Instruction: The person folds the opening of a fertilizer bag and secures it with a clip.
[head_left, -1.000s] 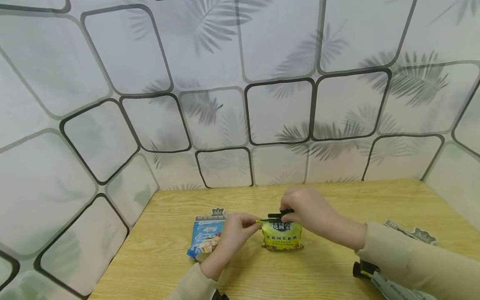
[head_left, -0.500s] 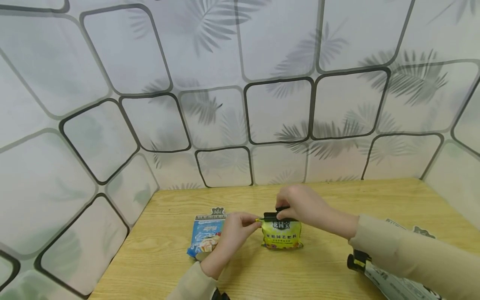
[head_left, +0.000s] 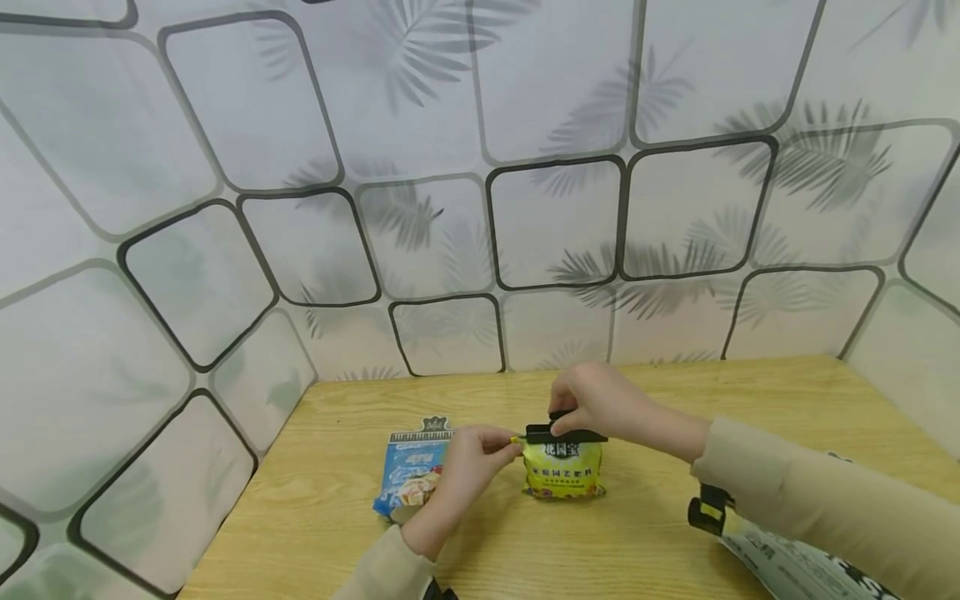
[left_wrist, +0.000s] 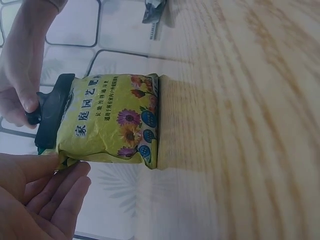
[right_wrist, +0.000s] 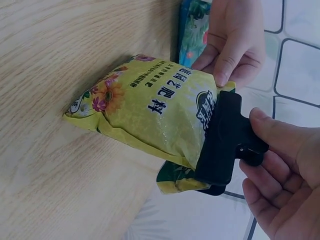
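A yellow fertilizer bag (head_left: pixel 562 479) printed with flowers stands upright on the wooden table. Across its top edge sits a wide black clip (head_left: pixel 538 433), also plain in the right wrist view as a black clip (right_wrist: pixel 217 142). My right hand (head_left: pixel 603 404) pinches the clip's handles between thumb and fingers from above. With thumb and fingertips, my left hand (head_left: pixel 476 467) pinches the bag's upper left corner, just beyond the clip's end. A folded flap (right_wrist: pixel 175 177) of the bag shows behind the clip in the right wrist view.
Left of the bag, partly behind my left hand, lies a blue packet (head_left: pixel 411 479) with a crown-topped clip (head_left: pixel 427 432) along its top. A grey-white bag (head_left: pixel 795 558) lies at the right, partly under my right sleeve. A patterned wall stands behind the table (head_left: pixel 360 408).
My right hand has moved slightly left and brought the black clip down level over the bag's top edge; it was higher and off to the right. My left hand stays in place.
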